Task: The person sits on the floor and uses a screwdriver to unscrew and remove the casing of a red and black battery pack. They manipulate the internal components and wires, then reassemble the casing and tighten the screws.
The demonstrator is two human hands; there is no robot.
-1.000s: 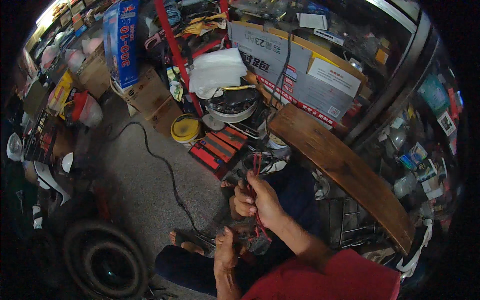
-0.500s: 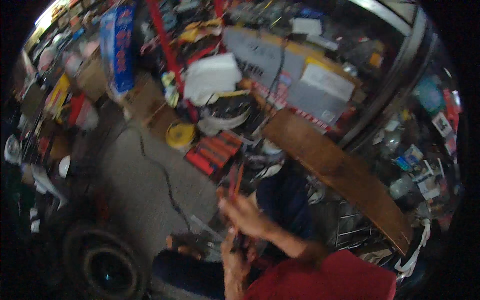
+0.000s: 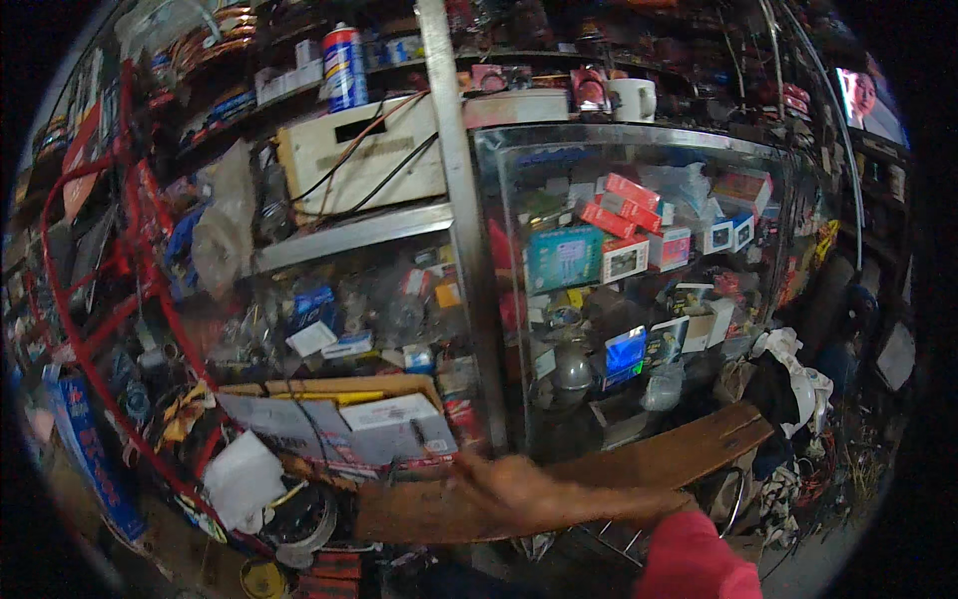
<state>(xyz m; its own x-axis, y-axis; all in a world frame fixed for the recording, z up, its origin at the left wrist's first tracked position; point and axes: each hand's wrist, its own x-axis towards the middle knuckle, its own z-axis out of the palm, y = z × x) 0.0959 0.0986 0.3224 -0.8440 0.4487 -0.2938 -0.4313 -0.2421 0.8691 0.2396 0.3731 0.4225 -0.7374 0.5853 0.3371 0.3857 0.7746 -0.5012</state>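
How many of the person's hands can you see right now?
1: the right hand, motion-blurred, stretched left over the wooden plank below the glass case. The left hand is out of view.

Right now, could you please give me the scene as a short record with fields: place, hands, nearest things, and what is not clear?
place: crowded shop with shelves and a glass display case full of small boxes
right hand: reaches to the left from a red sleeve, blurred by motion
left hand: not in view
nearest things: long wooden board behind the hand, flattened cardboard boxes to its left
other things: blue spray can on an upper shelf, white mug on top of the case
not clear: whether the right hand holds anything
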